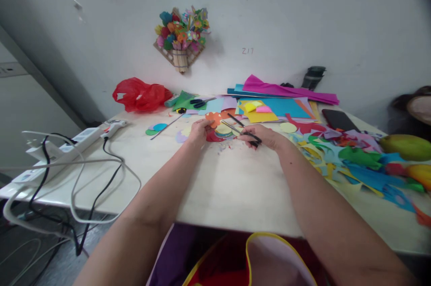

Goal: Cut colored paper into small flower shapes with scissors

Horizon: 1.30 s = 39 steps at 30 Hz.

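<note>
My right hand (258,137) is closed around the black handles of a pair of scissors (239,128), whose blades stand apart and point up and left over a stack of paper circles (223,130). My left hand (199,130) rests with its fingers curled on a red paper piece (213,137) beside that stack. An orange paper flower shape (213,118) lies just behind the left hand. Small paper scraps lie on the table in front of both hands.
On the white table (218,182): coloured paper sheets (269,106) at the back, cut scraps (357,160) at right, a dark phone (339,120), a red plastic bag (141,94), a second pair of scissors (199,102), a power strip with cables (67,147) at left. Paper flowers (182,34) hang on the wall.
</note>
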### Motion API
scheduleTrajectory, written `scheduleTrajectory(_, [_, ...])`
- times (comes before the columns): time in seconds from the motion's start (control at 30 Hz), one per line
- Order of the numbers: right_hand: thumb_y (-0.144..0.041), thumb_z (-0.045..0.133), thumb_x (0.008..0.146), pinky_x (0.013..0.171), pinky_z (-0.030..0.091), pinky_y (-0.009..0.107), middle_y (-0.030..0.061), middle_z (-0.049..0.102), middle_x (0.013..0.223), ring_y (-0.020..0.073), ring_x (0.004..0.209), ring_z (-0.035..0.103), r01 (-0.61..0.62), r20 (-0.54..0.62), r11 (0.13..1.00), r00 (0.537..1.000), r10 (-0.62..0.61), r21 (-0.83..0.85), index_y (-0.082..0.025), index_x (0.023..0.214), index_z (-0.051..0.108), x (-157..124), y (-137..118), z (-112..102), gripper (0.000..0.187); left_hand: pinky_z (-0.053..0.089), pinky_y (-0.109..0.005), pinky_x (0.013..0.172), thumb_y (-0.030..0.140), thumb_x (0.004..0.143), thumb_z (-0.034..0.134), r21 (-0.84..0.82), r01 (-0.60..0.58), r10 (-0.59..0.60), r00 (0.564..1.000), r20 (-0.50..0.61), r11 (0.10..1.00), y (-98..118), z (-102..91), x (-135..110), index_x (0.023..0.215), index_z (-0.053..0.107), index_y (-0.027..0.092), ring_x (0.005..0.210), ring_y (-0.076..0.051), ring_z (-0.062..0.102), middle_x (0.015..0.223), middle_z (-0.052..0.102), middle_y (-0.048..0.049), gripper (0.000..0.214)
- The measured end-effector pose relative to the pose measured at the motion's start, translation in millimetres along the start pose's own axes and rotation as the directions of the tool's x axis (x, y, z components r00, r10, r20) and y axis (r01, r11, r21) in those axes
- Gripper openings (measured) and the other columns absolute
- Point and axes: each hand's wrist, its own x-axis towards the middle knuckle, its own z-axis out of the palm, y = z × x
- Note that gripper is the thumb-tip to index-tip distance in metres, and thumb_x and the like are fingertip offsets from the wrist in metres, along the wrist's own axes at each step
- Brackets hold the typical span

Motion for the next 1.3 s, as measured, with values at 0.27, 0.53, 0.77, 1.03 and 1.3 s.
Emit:
scheduleTrajectory(0.27, [-0.038,0.066,0.081,0.033,0.027,0.017,-0.0008,0.06,0.054,0.0077,0.039,0.054,0.026,-0.013,0.997,1.0,-0.025,0.069,-0.017,0.076,0.053,8,-3,18,0.026,0.055,-0.033,0.077,0.011,0.059,0.068,-0.015,-0.012,0.011,1.0,-0.02,1.0,-1,3.3,-1,0.068,0.062,0.013,0.068,-0.018,0.068,0.069,0.068,-0.0058,0.011])
scheduleTrajectory(0.53, [-0.036,0.064,0.084,0.032,0.029,0.016,-0.0002,0.063,0.059,0.007,0.041,0.056,0.087,-0.05,0.989,0.995,-0.082,0.12,-0.017,0.074,0.051,16,2,27,0.025,0.056,-0.033,0.077,0.009,0.061,0.066,-0.048,-0.009,0.007,1.0,-0.028,0.999,-2,9.1,-5,0.066,0.062,0.013,0.067,-0.017,0.068,0.067,0.067,-0.0047,0.008])
scheduleTrajectory(0.77, [-0.038,0.063,0.085,0.031,0.028,0.016,-0.0002,0.064,0.058,0.0078,0.04,0.056,0.082,-0.067,0.981,0.995,-0.072,0.174,-0.017,0.079,0.053,26,9,33,0.024,0.056,-0.032,0.075,0.011,0.061,0.068,-0.044,0.002,-0.002,1.0,0.0,0.999,-4,10.9,-7,0.07,0.062,0.013,0.068,-0.018,0.069,0.071,0.07,-0.0054,0.011])
scheduleTrajectory(1.03, [-0.039,0.068,0.082,0.031,0.029,0.015,-0.001,0.064,0.056,0.0074,0.039,0.056,0.086,-0.091,0.98,0.993,-0.07,0.178,-0.017,0.076,0.052,23,3,38,0.027,0.056,-0.033,0.076,0.012,0.06,0.07,-0.036,0.003,-0.003,1.0,0.019,0.999,-4,12.8,-11,0.069,0.059,0.017,0.072,-0.02,0.071,0.068,0.069,-0.0038,0.015])
scheduleTrajectory(1.3, [-0.037,0.066,0.084,0.032,0.029,0.015,-0.002,0.063,0.055,0.0071,0.038,0.055,0.07,-0.119,0.98,0.992,-0.048,0.189,-0.017,0.08,0.053,21,-3,41,0.025,0.056,-0.032,0.076,0.011,0.063,0.068,-0.032,0.01,-0.009,1.0,0.022,0.999,-5,14.7,-12,0.068,0.061,0.015,0.071,-0.019,0.07,0.071,0.07,-0.0062,0.01])
